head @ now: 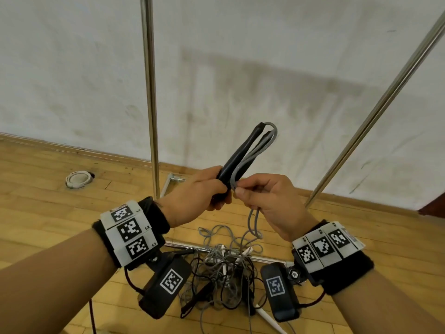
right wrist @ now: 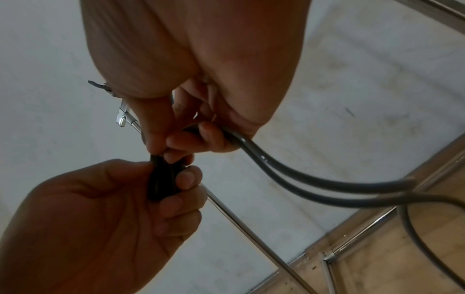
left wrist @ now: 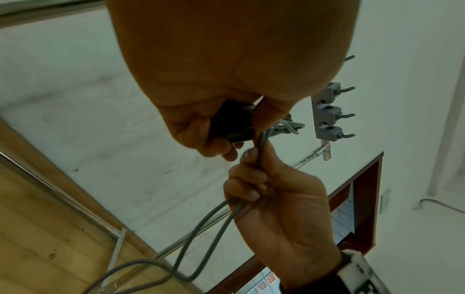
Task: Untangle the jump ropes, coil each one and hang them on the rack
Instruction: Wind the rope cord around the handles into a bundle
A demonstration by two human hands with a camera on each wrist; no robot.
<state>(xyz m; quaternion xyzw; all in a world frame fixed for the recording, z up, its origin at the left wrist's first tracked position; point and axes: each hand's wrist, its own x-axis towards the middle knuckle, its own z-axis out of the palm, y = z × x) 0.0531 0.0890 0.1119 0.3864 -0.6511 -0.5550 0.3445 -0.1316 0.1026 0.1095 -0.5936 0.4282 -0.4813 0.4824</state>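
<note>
left hand [head: 192, 194] fingers curled tight round two black handles [head: 237, 158], which stick up past the knuckles. right hand [head: 267, 201] pinches grey rope [head: 255, 150] strands right beside left fingertips, rope trailing below the palm to tangled ropes [head: 224, 268] on the floor. rack poles [head: 150, 92] behind the hands.

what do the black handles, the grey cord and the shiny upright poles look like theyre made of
Black jump rope handles: matte, probably foam or rubber, with no glare. Grey rope cord: smooth, slightly glossy, likely plastic-coated, with small highlights along it. Shiny upright rack poles: polished metal, possibly chromed steel, with bright mirror-like streaks.
</note>
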